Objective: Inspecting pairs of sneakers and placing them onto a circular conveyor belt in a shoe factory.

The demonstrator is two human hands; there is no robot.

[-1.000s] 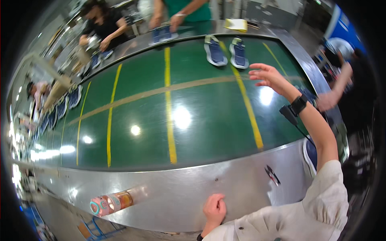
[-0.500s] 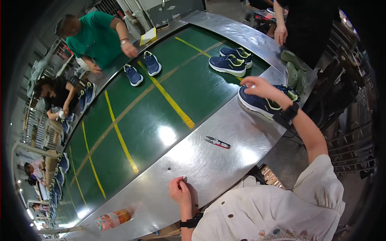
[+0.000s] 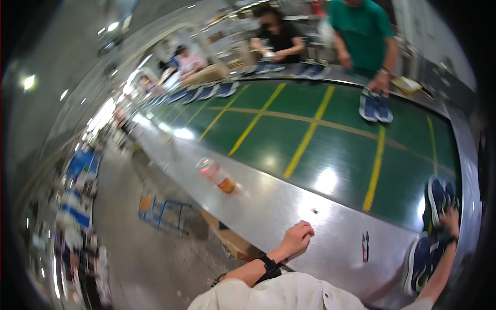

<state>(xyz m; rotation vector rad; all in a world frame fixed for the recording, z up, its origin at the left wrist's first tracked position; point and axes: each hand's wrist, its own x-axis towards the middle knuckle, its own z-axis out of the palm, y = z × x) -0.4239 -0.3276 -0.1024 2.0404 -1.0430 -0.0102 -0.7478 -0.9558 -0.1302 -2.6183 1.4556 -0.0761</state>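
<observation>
My left hand (image 3: 296, 237) rests as a closed fist on the steel rim (image 3: 289, 206) of a green conveyor belt (image 3: 320, 139), holding nothing I can see. My right hand (image 3: 450, 221) is at the far right, gripping a pair of dark blue sneakers (image 3: 439, 199) at the belt's edge. Another dark blue sneaker (image 3: 421, 261) lies just below it, by my right forearm. Small red-handled snips (image 3: 365, 246) lie on the steel between my hands.
A plastic bottle (image 3: 216, 175) with orange liquid lies on the rim to my left. Across the belt, a person in green touches a blue pair (image 3: 375, 107). More sneakers (image 3: 206, 92) line the far edge beside seated workers. A blue cart (image 3: 160, 214) stands on the floor below.
My view has swung left and the belt now runs diagonally. My right hand stays on the blue sneakers at the right edge. My left fist remains on the steel rim.
</observation>
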